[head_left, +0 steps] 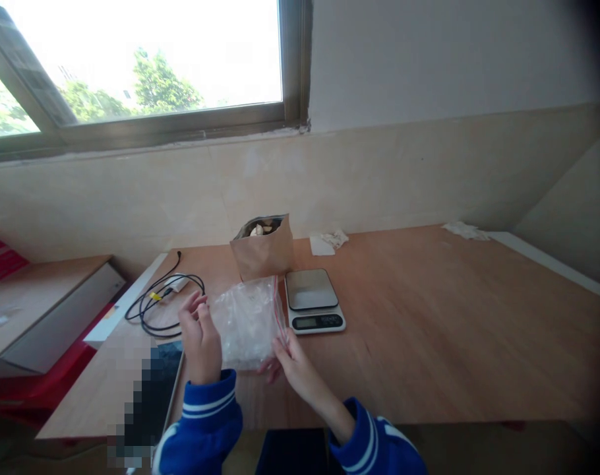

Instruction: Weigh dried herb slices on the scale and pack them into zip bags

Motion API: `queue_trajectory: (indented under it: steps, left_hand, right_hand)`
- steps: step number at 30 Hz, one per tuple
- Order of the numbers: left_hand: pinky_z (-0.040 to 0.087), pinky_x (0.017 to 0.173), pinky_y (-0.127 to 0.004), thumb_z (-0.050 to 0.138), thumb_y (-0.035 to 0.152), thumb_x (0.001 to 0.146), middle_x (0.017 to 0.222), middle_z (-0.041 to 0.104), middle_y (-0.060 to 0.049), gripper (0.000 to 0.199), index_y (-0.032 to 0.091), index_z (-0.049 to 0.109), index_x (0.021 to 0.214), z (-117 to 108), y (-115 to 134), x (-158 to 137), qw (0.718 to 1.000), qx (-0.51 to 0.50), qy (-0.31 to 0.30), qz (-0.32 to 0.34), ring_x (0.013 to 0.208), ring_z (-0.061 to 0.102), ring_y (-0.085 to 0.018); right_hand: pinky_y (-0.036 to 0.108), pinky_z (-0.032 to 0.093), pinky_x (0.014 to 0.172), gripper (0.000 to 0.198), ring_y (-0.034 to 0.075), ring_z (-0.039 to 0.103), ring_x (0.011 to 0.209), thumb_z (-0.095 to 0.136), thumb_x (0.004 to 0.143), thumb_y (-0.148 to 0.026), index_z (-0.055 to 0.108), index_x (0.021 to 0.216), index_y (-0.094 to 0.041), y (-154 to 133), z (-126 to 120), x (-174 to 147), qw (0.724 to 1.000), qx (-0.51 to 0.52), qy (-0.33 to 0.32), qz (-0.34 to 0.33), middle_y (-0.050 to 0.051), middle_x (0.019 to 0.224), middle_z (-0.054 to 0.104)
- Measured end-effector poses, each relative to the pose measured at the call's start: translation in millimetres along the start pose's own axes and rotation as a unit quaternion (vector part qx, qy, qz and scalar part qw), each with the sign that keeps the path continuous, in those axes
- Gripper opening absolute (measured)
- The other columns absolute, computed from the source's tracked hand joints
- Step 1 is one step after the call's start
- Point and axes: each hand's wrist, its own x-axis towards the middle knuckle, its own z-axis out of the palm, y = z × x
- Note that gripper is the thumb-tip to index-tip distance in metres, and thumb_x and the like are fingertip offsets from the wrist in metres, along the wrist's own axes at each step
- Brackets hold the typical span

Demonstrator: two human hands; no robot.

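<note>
Blue striped sleeves (206, 409) are reaching up from the bottom edge, and both hands are meeting at a clear plastic bag (248, 321) held just above the bench (428, 330). On the right hand (293, 366), the grip is closing on the bag's lower right corner, fingers pinching the film near the red seal strip running up that edge. For the left hand (200, 340), the grip is looser: fingers are half curled and spread beside the bag's left edge, touching or nearly touching it, and whether they are actually holding the film cannot be told. Between the two hands the bag is standing roughly upright, its long axis running away from the person, its top leaning toward the far side of the bench; the right hand is the nearer and firmer of the two. Just beyond the bag, an open brown paper pouch (263, 251) is standing with pale pieces showing inside, and a digital kitchen scale (313, 300) is sitting just to its right. A black cable (156, 303) is lying coiled further left.
</note>
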Motion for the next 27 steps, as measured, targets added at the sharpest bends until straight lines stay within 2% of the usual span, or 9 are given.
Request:
queue_trajectory:
  steps: [2, 4, 6, 9, 14, 18, 21, 24, 27]
  left_hand:
    - [0.041, 0.096, -0.040, 0.044, 0.038, 0.089, 0.119, 0.056, -0.011, 0.037, 0.019, 0.052, 0.119, -4.8, 10.0, -4.2, 0.997, 0.008, -0.019, 0.075, 0.107, 0.054, -0.023]
    - [0.036, 0.102, -0.042, 0.048, 0.035, 0.087, 0.116, 0.058, -0.010, 0.032, 0.021, 0.059, 0.113, -4.7, 16.2, -8.6, 0.988, 0.004, -0.106, 0.113, 0.112, 0.052, -0.024]
    - [0.034, 0.105, -0.043, 0.052, 0.036, 0.085, 0.115, 0.061, -0.009, 0.030, 0.024, 0.063, 0.110, 1.4, 11.9, -12.0, 0.974, 0.010, -0.194, 0.117, 0.114, 0.053, -0.025]
    - [0.036, 0.103, -0.042, 0.064, 0.042, 0.075, 0.119, 0.060, -0.010, 0.034, 0.027, 0.066, 0.106, 17.8, -17.2, -15.6, 0.973, 0.015, -0.216, 0.075, 0.114, 0.054, -0.027]
    - [0.037, 0.101, -0.046, 0.063, 0.048, 0.074, 0.129, 0.057, -0.010, 0.043, 0.029, 0.064, 0.113, 41.5, -74.4, -24.6, 0.971, 0.089, -0.220, 0.033, 0.125, 0.046, -0.030]
    - [0.027, 0.109, -0.044, 0.039, 0.041, 0.089, 0.146, 0.040, -0.007, 0.057, 0.026, 0.031, 0.143, 44.7, -85.7, -31.8, 0.883, 0.356, -0.296, 0.077, 0.138, 0.029, -0.023]
    - [0.026, 0.109, -0.041, 0.034, 0.042, 0.092, 0.150, 0.032, -0.008, 0.061, 0.023, 0.018, 0.147, 42.3, -84.2, -33.2, 0.860, 0.399, -0.302, 0.094, 0.139, 0.027, -0.020]
    - [0.024, 0.110, -0.042, 0.031, 0.042, 0.093, 0.150, 0.031, -0.004, 0.056, 0.028, 0.023, 0.146, 40.4, -83.8, -33.0, 0.861, 0.389, -0.313, 0.096, 0.140, 0.024, -0.021]
    - [0.023, 0.110, -0.042, 0.030, 0.043, 0.093, 0.150, 0.031, 0.000, 0.053, 0.031, 0.026, 0.145, 39.9, -85.0, -32.9, 0.861, 0.387, -0.317, 0.094, 0.140, 0.023, -0.021]
  right_hand:
    - [0.022, 0.037, 0.039, 0.059, 0.014, 0.051, 0.038, 0.045, 0.071, -0.078, 0.031, 0.091, -0.025, 4.7, 9.1, 7.1, 1.000, 0.009, -0.001, 0.014, -0.007, 0.053, 0.057]
    - [0.021, 0.035, 0.037, 0.056, 0.012, 0.049, 0.037, 0.042, 0.074, -0.077, 0.032, 0.094, -0.025, 6.0, 17.1, 10.2, 1.000, 0.003, -0.012, 0.013, -0.007, 0.054, 0.057]
    - [0.021, 0.034, 0.037, 0.050, 0.011, 0.046, 0.036, 0.038, 0.080, -0.073, 0.034, 0.094, -0.025, 4.3, 21.5, 8.2, 0.999, -0.033, -0.030, 0.005, -0.007, 0.055, 0.056]
    - [0.024, 0.038, 0.044, 0.043, 0.012, 0.049, 0.042, 0.033, 0.088, -0.064, 0.043, 0.098, -0.023, -1.1, 17.4, -1.4, 0.990, -0.135, -0.045, -0.021, -0.005, 0.056, 0.056]
    - [0.027, 0.042, 0.058, 0.039, 0.014, 0.055, 0.056, 0.034, 0.093, -0.053, 0.053, 0.104, -0.021, -13.9, -18.3, -14.1, 0.973, -0.220, -0.020, -0.065, -0.003, 0.058, 0.054]
    - [0.030, 0.046, 0.072, 0.035, 0.017, 0.060, 0.078, 0.036, 0.093, -0.046, 0.060, 0.094, -0.020, -30.0, -75.6, -6.4, 0.950, -0.265, 0.084, -0.142, 0.004, 0.080, 0.062]
    - [0.037, 0.045, 0.082, 0.029, 0.022, 0.058, 0.091, 0.037, 0.092, -0.037, 0.060, 0.090, -0.020, -44.4, -135.7, 7.1, 0.878, -0.383, 0.200, -0.205, 0.008, 0.092, 0.063]
    - [0.042, 0.042, 0.088, 0.023, 0.025, 0.055, 0.095, 0.039, 0.088, -0.026, 0.060, 0.091, -0.018, -53.6, -199.1, 20.2, 0.772, -0.509, 0.290, -0.247, 0.011, 0.095, 0.061]
    - [0.041, 0.043, 0.089, 0.025, 0.027, 0.053, 0.100, 0.038, 0.083, -0.015, 0.059, 0.097, -0.015, -50.0, -249.7, 27.5, 0.697, -0.582, 0.340, -0.244, 0.014, 0.099, 0.059]
